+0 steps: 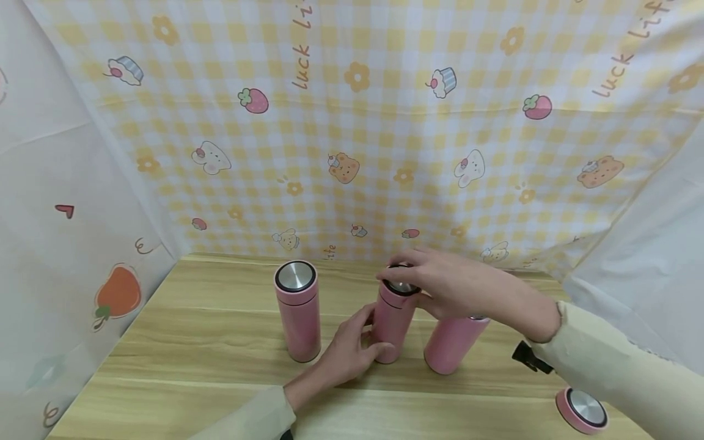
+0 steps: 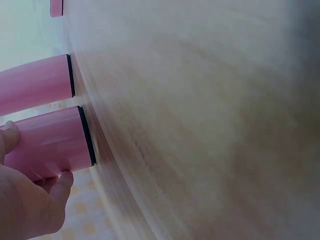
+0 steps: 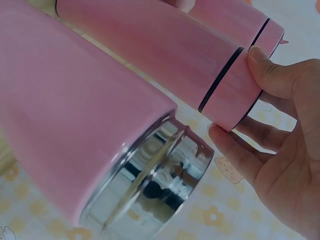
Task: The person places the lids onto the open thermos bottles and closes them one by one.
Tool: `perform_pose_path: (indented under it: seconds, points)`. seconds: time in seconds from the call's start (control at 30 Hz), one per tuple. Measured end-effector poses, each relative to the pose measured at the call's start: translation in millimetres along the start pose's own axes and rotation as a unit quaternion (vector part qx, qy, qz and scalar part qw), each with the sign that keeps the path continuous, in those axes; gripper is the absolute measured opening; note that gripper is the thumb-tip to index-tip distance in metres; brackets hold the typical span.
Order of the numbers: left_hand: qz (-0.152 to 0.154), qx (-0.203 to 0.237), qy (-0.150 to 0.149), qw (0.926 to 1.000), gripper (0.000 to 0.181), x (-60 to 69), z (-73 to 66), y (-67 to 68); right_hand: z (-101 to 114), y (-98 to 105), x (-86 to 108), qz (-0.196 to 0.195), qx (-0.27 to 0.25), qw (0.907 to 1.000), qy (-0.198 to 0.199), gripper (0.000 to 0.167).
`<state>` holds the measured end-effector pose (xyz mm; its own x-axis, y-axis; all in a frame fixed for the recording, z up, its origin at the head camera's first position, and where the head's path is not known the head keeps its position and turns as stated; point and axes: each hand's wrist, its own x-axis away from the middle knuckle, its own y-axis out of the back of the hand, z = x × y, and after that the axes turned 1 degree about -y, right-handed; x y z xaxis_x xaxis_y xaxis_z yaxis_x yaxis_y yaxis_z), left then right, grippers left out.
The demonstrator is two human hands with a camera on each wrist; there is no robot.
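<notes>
Upright on the wooden table stands a pink thermos bottle with its lid on. My left hand grips its lower body; the left wrist view shows the thumb and fingers around the pink side. From above, my right hand holds the lid's rim, and in the right wrist view thumb and fingertips pinch the lid on opposite sides. Just right of it is a second pink thermos, partly hidden under the right hand. Its bare metal neck shows in the right wrist view.
A third pink thermos, lidded, stands to the left. A loose pink lid with a silver top lies at the table's front right. Behind the table hangs a yellow checked cloth, with white cloth at both sides.
</notes>
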<state>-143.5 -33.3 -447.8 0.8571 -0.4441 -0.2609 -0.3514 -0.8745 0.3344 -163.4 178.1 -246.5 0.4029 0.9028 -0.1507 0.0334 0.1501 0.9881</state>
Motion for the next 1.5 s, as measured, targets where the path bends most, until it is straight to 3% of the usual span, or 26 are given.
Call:
perform_pose_path:
  seconds: [0.47,0.8,1.07,1.3,1.5]
  points:
    - [-0.002,-0.008,-0.011,0.9999,0.064,2.1,-0.6,-0.7,4,-4,-3.2,-0.002,0.029,0.9992,-0.028,0.049]
    - [-0.005,-0.018,-0.004,0.9998,0.063,2.9,-1.9,-0.7,7,-5,-3.8,-0.006,0.043,0.9981,-0.044,0.047]
    - [-0.007,-0.066,-0.005,0.9978,0.064,2.9,-4.5,0.2,7,-7,-1.0,-0.023,0.047,0.9979,-0.037,0.047]
    - [-0.005,-0.102,0.015,0.9946,0.069,4.5,-10.4,0.4,7,-9,4.3,-0.034,0.061,0.9975,-0.011,0.054]
    - [0.002,-0.101,0.038,0.9941,0.077,6.5,-15.4,1.6,9,-3,10.5,-0.010,0.054,0.9973,-0.049,0.064]
